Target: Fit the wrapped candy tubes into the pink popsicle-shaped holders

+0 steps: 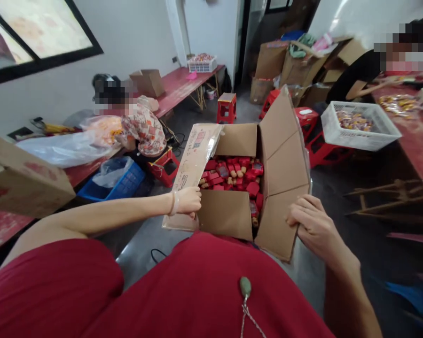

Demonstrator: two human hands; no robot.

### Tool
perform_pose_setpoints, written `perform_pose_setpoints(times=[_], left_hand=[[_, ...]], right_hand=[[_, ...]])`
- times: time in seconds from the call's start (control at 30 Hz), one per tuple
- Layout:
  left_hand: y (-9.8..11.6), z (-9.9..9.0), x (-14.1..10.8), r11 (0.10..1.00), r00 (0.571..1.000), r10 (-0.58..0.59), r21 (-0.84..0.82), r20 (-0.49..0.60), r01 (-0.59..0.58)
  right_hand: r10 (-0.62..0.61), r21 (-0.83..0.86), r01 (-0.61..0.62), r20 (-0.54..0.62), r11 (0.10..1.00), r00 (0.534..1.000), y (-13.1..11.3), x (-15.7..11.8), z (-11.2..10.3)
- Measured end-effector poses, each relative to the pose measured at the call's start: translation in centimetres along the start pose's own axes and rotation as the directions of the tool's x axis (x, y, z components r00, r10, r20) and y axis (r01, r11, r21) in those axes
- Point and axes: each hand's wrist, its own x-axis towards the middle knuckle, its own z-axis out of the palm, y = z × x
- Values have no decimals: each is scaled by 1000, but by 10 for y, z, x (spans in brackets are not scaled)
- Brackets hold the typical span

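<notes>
An open cardboard carton (236,140) stands right in front of me, packed with red packets (232,173) and small brown items between them. My left hand (188,202) grips the taped left flap (193,159) of the carton, with its fingers curled over the edge. My right hand (313,225) holds the edge of the long right flap (285,159), close to the near corner. The front flap partly hides the lower contents. A green pendant (245,286) hangs on my red shirt.
A white crate of wrapped snacks (359,126) sits on a red table to the right, where a co-worker (359,75) is working. Another co-worker (143,129) crouches at the left, beside a blue crate (113,185). Red stools and stacked cartons stand behind.
</notes>
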Motion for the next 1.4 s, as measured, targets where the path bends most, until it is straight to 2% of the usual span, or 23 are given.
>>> perform_pose_setpoints(times=[0.17, 0.33, 0.53, 0.7, 0.9, 1.07, 1.2, 1.3, 1.4], left_hand=[[4, -17, 1, 998, 997, -22, 68, 75, 17], [4, -25, -2, 999, 994, -32, 46, 108, 28], [4, -16, -13, 999, 990, -44, 27, 131, 41], [9, -8, -21, 996, 992, -87, -2, 97, 87], [12, -2, -4, 996, 982, -84, -10, 167, 86], [11, 0, 7, 998, 992, -50, 30, 116, 47], [12, 3, 0, 999, 998, -20, 27, 66, 18], [11, 12, -8, 1000, 1000, -20, 1, 5, 20], [6, 22, -17, 999, 999, -37, -11, -26, 37]], right_hand=[[-5, -12, 3, -92, 1000, 996, 8, -8, -1], [-39, 29, 40, -49, 999, 998, 13, 7, 0], [4, 1, -4, 8, 1000, 1000, -3, 8, 5], [-5, -29, 5, 23, 1000, 1000, -11, -1, 18], [18, -28, -20, -39, 999, 999, -1, -18, 22], [44, -26, -45, -45, 999, 998, 15, -19, 12], [38, -36, -38, -19, 999, 999, 10, -5, 6], [36, -23, -35, 35, 999, 999, -2, -1, 13], [52, -44, -51, 37, 998, 998, -12, -1, 26]])
